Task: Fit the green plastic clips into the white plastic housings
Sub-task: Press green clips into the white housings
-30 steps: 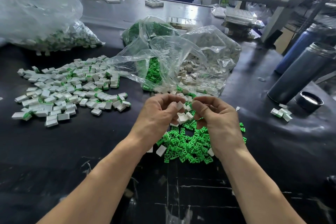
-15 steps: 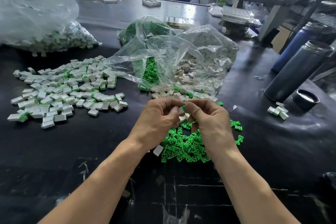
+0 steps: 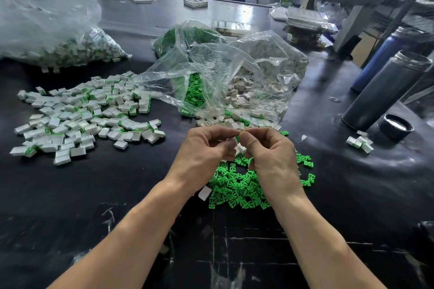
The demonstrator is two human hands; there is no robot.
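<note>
Two hands meet over the green clips (image 3: pixel 237 185) heaped on the black table (image 3: pixel 94 195); the left hand (image 3: pixel 206 150) and the right hand (image 3: pixel 270 155) both have fingers curled, thumbs and forefingers touching tip to tip, pinching a small white housing (image 3: pixel 240 148) between them; whether a clip sits in it I cannot tell. Left of the clips lies a wide spread of white housings with green showing, the finished pile (image 3: pixel 87 115); behind the clips an open clear bag (image 3: pixel 211 77) spills more green clips and loose white housings; far left of the clips a second bag (image 3: pixel 58 40) holds white-and-green parts. Right of the clips stand two dark flasks (image 3: pixel 387 87), a black cap (image 3: pixel 395 125) just beside the nearer one, and a few parts (image 3: pixel 359 143) near it.
</note>
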